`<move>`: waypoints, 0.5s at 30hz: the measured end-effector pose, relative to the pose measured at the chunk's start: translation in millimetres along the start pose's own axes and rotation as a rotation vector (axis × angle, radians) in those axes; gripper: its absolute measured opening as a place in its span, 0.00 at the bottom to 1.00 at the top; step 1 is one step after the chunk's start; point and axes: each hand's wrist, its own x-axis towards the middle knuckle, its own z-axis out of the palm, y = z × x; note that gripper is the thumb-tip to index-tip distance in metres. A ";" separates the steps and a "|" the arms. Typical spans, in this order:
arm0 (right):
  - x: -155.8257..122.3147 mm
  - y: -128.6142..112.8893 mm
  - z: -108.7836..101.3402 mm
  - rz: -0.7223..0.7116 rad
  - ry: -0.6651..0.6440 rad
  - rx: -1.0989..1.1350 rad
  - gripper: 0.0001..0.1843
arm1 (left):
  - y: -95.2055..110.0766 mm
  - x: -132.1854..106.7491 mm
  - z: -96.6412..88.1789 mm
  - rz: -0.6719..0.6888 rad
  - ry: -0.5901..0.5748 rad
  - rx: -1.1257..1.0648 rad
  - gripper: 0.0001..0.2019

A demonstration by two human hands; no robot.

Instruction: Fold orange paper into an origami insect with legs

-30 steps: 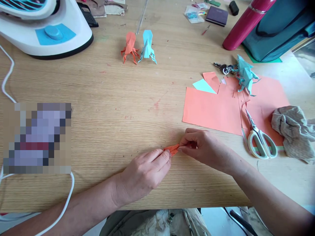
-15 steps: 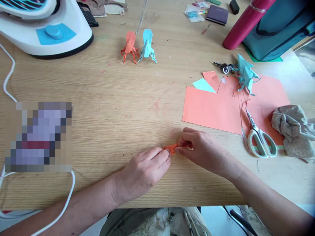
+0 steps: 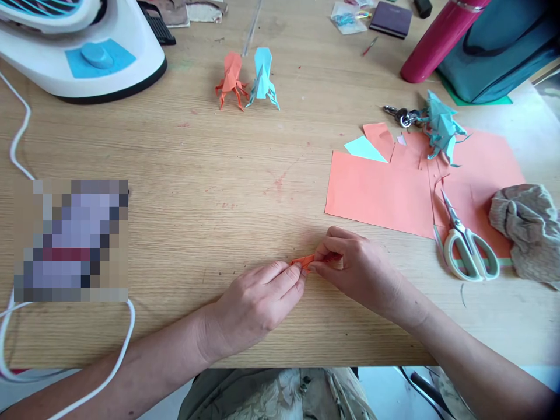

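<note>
A small folded piece of orange paper (image 3: pixel 305 261) lies low over the wooden table (image 3: pixel 210 175), pinched from both ends. My left hand (image 3: pixel 258 303) grips its left tip with closed fingertips. My right hand (image 3: pixel 363 271) is closed round its right part, hiding most of it. Both hands sit near the table's front edge, in the middle.
Orange paper sheets (image 3: pixel 380 195) with scissors (image 3: pixel 468 248) lie to the right, beside a crumpled cloth (image 3: pixel 525 227) and a teal origami figure (image 3: pixel 441 125). An orange (image 3: pixel 230 79) and a light-blue origami figure (image 3: pixel 263 77) stand at the back. A white appliance (image 3: pixel 83 46) and its cord (image 3: pixel 17 140) are at the left.
My right-hand fingers have curled slightly further over the orange paper, covering more of it. The view has shifted a little; the hands stay in the same spot.
</note>
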 end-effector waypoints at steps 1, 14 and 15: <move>0.0 -0.4 0.3 -0.005 0.003 -0.007 0.08 | -0.2 -0.1 0.3 -0.004 -0.005 -0.008 0.12; -8.2 10.7 4.6 -0.315 0.107 -0.036 0.11 | 2.1 1.4 0.2 -0.017 -0.011 -0.020 0.11; -8.5 11.8 5.1 -0.354 0.125 -0.051 0.12 | 2.3 1.8 0.5 -0.017 -0.013 -0.017 0.11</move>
